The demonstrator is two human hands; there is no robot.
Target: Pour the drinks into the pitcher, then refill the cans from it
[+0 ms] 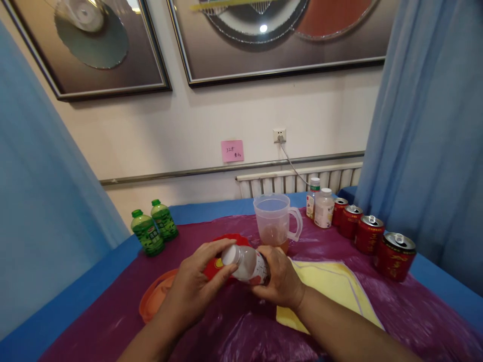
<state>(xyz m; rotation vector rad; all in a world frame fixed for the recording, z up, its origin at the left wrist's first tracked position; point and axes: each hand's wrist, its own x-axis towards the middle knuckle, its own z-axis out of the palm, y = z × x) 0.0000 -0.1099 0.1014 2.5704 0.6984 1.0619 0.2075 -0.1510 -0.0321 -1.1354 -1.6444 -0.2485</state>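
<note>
Bare left hand (188, 281) and bare right hand (281, 276), each with a bare forearm.
Behind the fingers (216, 247) on the left, the smooth back of the hand runs into the wrist and left forearm (151, 337); behind those on the right, rounded knuckles, then a narrow wrist, then the right forearm (339, 322), wider farther from the fingers.

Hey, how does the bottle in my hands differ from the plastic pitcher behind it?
The bottle is tipped sideways between your left hand and right hand, while the pitcher stands upright on the purple sheet. The bottle has a white cap on; the pitcher's top is open. The pitcher is bigger, with a side handle, whereas the bottle is smaller, with a printed label. Both look translucent.
</note>
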